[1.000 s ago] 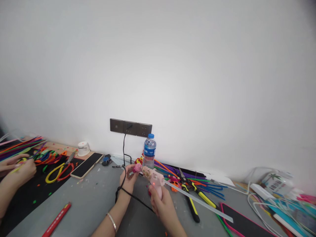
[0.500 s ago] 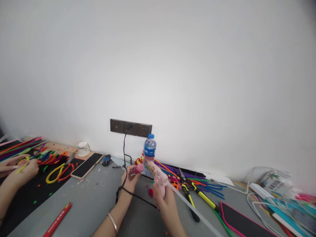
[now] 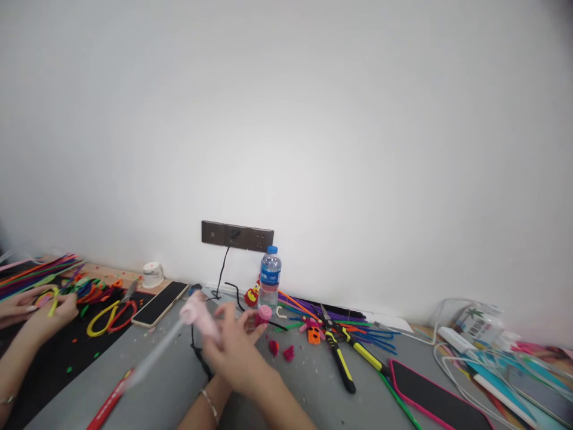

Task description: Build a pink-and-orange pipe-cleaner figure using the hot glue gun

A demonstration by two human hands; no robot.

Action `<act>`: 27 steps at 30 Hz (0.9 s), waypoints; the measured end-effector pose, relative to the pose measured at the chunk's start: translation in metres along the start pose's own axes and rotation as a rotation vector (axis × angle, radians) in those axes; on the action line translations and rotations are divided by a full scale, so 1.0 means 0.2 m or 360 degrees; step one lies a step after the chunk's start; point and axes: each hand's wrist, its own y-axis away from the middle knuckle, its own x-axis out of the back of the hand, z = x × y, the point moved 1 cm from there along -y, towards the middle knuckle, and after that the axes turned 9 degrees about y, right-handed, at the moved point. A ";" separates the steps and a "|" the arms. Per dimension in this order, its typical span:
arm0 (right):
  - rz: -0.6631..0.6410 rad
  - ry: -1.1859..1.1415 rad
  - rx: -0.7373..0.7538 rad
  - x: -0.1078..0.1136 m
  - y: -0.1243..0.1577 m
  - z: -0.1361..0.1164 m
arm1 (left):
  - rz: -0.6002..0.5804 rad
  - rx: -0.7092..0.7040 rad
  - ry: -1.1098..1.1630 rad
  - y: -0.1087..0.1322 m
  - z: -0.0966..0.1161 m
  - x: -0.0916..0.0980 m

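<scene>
My right hand [image 3: 236, 353] is wrapped round a pale pink hot glue gun [image 3: 202, 318], blurred by motion. A long translucent glue stick [image 3: 156, 355] sticks out of it toward the lower left. This arm crosses over my left wrist. My left hand [image 3: 251, 323], partly hidden behind the right, pinches a small pink coiled piece [image 3: 264, 313] just in front of a water bottle [image 3: 270, 278]. Two dark pink scraps [image 3: 289, 353] and a pink-and-orange figure [image 3: 314, 332] lie to the right on the grey table.
A co-worker's hands [image 3: 56, 310] hold a yellow strip at the left. Near them lie scissors [image 3: 111, 316], a phone [image 3: 160, 303] and a red cutter knife [image 3: 111, 401]. Yellow-and-black pliers [image 3: 338, 355], pipe cleaners [image 3: 380, 339], another phone [image 3: 436, 397] and white cables [image 3: 452, 373] lie right.
My right hand has swung the glue gun leftward across my left arm, and the glue stick now points lower left. The pink piece in my left hand has shifted slightly right.
</scene>
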 end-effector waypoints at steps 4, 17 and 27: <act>-0.0409 0.0586 0.0362 -0.21 -0.07 -0.16 | -0.0497 0.0119 -0.0044 0.02 0.04 0.00; -0.0330 0.0770 0.0088 -0.48 -0.15 -0.04 | -0.0667 0.0068 -0.0207 0.02 -0.02 0.02; -0.0288 0.0861 -0.0095 -0.48 -0.13 -0.02 | -0.0666 0.0074 -0.0218 0.03 -0.01 0.00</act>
